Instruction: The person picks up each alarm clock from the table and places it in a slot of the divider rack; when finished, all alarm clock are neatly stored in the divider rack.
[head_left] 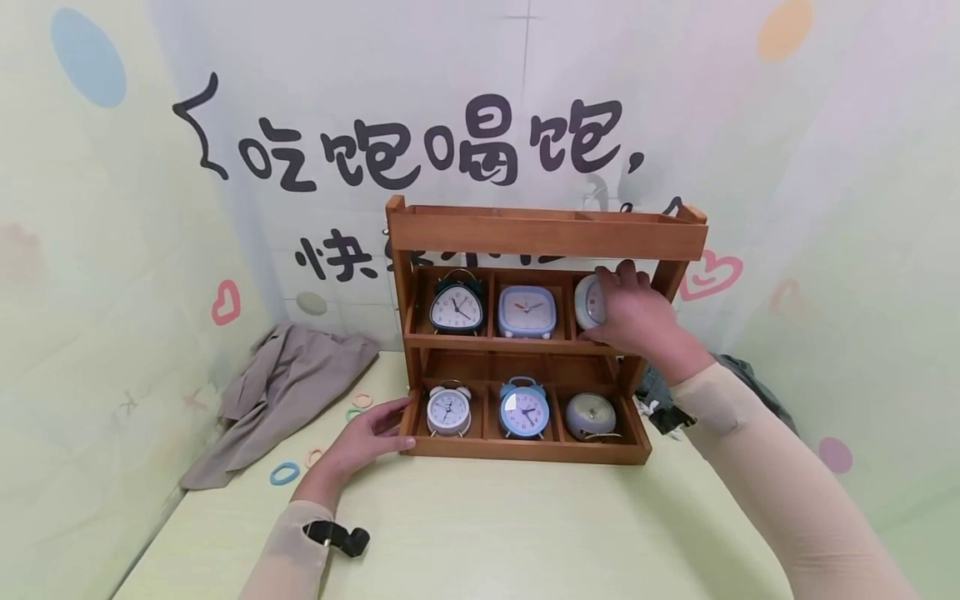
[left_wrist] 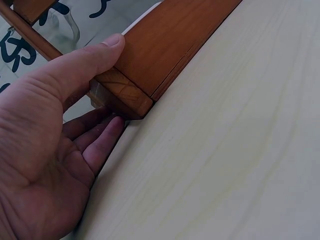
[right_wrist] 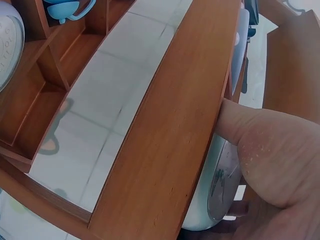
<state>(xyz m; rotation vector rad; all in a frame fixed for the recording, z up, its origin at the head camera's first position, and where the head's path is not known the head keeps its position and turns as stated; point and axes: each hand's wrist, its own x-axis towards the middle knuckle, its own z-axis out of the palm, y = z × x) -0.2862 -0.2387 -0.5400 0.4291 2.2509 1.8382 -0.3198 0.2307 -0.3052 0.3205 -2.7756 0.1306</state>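
Observation:
A brown wooden tiered shelf (head_left: 525,451) stands on the table. Its lower left corner is held by my left hand (head_left: 371,437), thumb on the front board and fingers round the side, as the left wrist view shows. My right hand (head_left: 637,312) grips a pale round alarm clock (head_left: 590,302) in the right compartment of the middle tier; the hand covers much of it. Beside that clock sit a lavender square clock (head_left: 527,312) and a dark green clock (head_left: 457,308). The bottom tier holds a white twin-bell clock (head_left: 448,412), a blue clock (head_left: 524,410) and a rounded grey-purple clock (head_left: 591,415).
A crumpled grey-brown cloth (head_left: 300,383) lies on the left of the table, near several coloured rings such as a blue one (head_left: 284,473). Dark cloth (head_left: 757,387) lies behind my right forearm. A printed backdrop (head_left: 450,50) hangs behind the shelf.

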